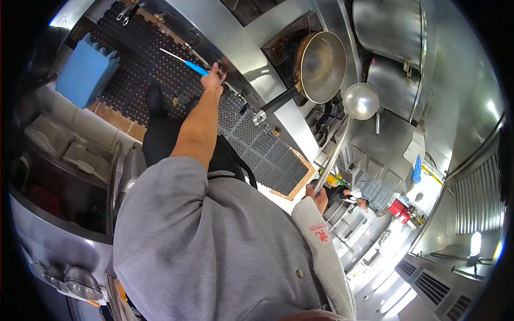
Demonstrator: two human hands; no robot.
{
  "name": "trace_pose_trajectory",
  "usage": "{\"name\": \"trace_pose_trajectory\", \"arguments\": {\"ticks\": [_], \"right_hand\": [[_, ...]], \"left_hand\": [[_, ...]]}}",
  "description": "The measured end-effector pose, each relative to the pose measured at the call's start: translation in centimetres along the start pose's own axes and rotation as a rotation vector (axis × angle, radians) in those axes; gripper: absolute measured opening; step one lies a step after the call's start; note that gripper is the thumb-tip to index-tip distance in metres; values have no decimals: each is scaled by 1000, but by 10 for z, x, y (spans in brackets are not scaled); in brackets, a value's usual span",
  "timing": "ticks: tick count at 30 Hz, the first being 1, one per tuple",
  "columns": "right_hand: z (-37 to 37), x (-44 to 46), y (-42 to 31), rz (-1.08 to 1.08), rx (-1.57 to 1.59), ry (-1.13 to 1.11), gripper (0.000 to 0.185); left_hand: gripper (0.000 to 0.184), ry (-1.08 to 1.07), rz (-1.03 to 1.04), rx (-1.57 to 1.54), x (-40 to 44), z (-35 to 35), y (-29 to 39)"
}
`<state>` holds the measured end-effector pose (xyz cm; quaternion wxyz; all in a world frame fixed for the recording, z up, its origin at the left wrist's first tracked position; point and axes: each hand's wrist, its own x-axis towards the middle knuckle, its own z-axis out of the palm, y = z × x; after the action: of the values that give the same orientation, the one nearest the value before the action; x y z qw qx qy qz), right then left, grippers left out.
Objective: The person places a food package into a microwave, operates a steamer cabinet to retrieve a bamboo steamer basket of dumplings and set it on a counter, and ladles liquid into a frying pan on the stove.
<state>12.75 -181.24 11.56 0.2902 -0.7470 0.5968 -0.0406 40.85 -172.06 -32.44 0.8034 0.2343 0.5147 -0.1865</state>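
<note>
My left hand (212,80) is closed around the blue handle of a long-nosed lighter (197,68), its thin metal rod pointing over the floor mat. That hand is close beside the stove's front panel (195,33); whether a finger touches a knob I cannot tell. My right hand (318,199) grips the long handle of a steel ladle (361,101). The ladle's round bowl hangs near the frying pan (323,67), which sits over a burner with its black handle (281,101) jutting past the stove's front edge. A white towel (324,251) with red lettering lies along my right side.
Large steel pots (386,27) stand behind the stove. Black perforated mats (136,51) cover the floor. A blue cloth-like bundle (85,72) is at the far left. Metal bowls (83,282) sit at the lower left. Farther off, another person (356,199) stands near a red container (398,210).
</note>
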Motion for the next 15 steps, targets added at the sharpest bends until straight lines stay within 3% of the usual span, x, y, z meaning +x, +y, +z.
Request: {"name": "trace_pose_trajectory", "arguments": {"ticks": [5,7,9,10,12,13,15], "right_hand": [[5,3,4,-37,32,-43,23],[8,8,5,-69,129,-111,24],[10,13,9,-88,130,-112,24],[13,15,10,-86,154,-119,23],[18,16,8,-69,115,-110,21],[26,20,8,-53,155,-105,21],[29,23,15,-25,166,-127,23]], "left_hand": [[36,-37,-288,25,8,-12,12],[44,201,-262,94,-43,-14,41],[42,-78,-22,528,-45,-78,59],[41,-97,174,892,-99,-80,97],[50,-11,502,1017,-129,-133,137],[43,-95,854,1134,-103,-187,156],[39,-210,623,991,-214,-155,210]]}}
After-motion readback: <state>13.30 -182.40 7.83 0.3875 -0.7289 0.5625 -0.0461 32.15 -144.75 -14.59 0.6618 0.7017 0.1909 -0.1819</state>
